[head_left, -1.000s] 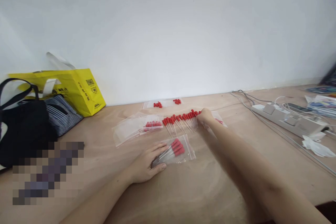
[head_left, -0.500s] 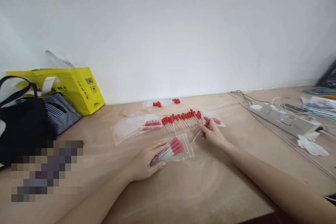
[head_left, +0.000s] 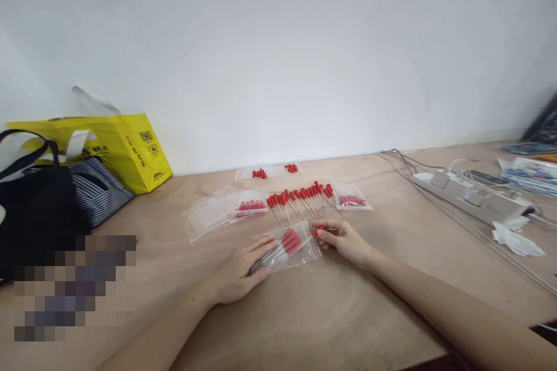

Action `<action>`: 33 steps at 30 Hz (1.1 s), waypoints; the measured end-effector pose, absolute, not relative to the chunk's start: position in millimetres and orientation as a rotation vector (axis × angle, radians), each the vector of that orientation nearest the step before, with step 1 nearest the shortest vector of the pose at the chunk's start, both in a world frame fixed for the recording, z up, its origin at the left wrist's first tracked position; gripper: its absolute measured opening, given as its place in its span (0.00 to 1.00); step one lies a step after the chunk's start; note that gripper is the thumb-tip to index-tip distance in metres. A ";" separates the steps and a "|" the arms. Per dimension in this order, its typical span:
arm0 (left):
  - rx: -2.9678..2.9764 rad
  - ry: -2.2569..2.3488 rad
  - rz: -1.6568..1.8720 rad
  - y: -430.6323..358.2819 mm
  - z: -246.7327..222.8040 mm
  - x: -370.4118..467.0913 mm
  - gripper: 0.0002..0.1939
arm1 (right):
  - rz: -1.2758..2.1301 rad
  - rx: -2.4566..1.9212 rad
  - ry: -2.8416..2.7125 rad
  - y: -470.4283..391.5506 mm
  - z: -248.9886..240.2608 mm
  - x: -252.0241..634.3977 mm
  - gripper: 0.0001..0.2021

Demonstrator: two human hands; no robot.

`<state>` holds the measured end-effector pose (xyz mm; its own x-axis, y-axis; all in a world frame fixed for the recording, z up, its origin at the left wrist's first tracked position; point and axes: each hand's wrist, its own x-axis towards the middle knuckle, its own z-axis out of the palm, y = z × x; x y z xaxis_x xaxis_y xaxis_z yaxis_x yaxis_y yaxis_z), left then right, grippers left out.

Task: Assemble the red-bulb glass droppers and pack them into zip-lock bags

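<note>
My left hand (head_left: 246, 266) presses a clear zip bag (head_left: 278, 256) to the table, fingers and thumb along its left part. Inside lie several small screwdriver-like tools (head_left: 291, 240), their red handles toward the right end. At the bag's mouth, my right hand (head_left: 343, 242) pinches one more red-handled tool (head_left: 319, 231) by its handle. Its thin shaft points left toward the bag; whether the tip is inside I cannot tell. Behind both hands a loose row of the same tools (head_left: 300, 194) is fanned out, handles away from me.
Filled zip bags lie left (head_left: 252, 206) and right (head_left: 352, 200) of the row, and one at the wall (head_left: 274, 171). Flat clear bags (head_left: 209, 217) are at left. A power strip (head_left: 470, 197) with cables is on the right. A yellow bag (head_left: 148, 156) and black bag (head_left: 43, 208) stand left.
My right hand has moved left and toward me, from beside the row to the zip bag's mouth, with the red-handled tool in its fingers. My left hand stays on the bag.
</note>
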<state>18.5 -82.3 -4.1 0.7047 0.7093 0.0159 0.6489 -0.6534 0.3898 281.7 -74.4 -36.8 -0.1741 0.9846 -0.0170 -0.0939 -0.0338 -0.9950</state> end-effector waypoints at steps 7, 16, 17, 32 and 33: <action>2.601 1.061 0.267 -83.5 -5.0 19.6 0.24 | 1.299 -1.174 -1.513 -77.4 -34.6 280.3 0.14; 2.670 1.059 0.321 -82.4 -7.5 19.7 0.24 | 1.449 -1.048 -1.786 -74.1 -31.2 278.9 0.11; 2.675 1.053 0.322 -82.4 -7.2 20.1 0.24 | 1.462 -1.050 -1.804 -72.9 -31.2 278.6 0.12; 2.686 1.075 0.358 -78.8 -16.5 15.2 0.27 | 0.932 -1.103 -1.874 -70.9 -37.8 262.6 0.02; 2.685 1.080 0.366 -78.2 -17.6 14.8 0.27 | 0.954 -1.098 -1.909 -70.6 -37.3 263.9 0.01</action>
<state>14.8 -78.2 -17.6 0.6984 0.7008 0.1454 0.6449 -0.7043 0.2969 263.9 -70.6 -37.3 -0.3735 0.9007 0.2218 0.3634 0.3621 -0.8584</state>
